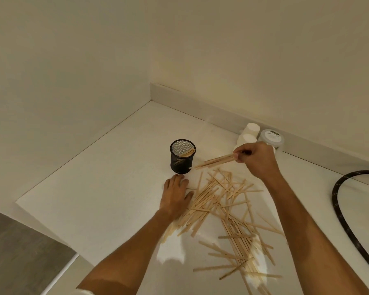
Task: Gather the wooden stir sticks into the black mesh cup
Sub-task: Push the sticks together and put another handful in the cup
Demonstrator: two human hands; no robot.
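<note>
Head view, the only one I have, looks down on a pale counter [94, 188] set in a corner, with the black mesh cup [182, 156] standing upright near the middle and a few sticks already leaning inside it against the right-hand wall. My right hand [257, 161] is lifted above the surface just right of the cup, its fingers and thumb pinching one end of a small bundle of sticks [216, 160] whose free ends slant down toward the cup's base. My left hand [176, 193] lies flat on the counter just in front of the cup, fingers relaxed and straight, holding nothing, its right edge touching the loose pile of stir sticks [228, 211] that fans out toward me. Most of the sticks are outside the cup, so I judge the job is at an early stage. To do this drop well, I think I should raise the bundle's low ends above the rim, tip it nearer upright, and let go only once the tips are inside; my left hand could steady the light cup. Behind my right hand stand white paper cups [250, 132] and a lidded tub [272, 138]; a dark hose [339, 201] curves at the right.
</note>
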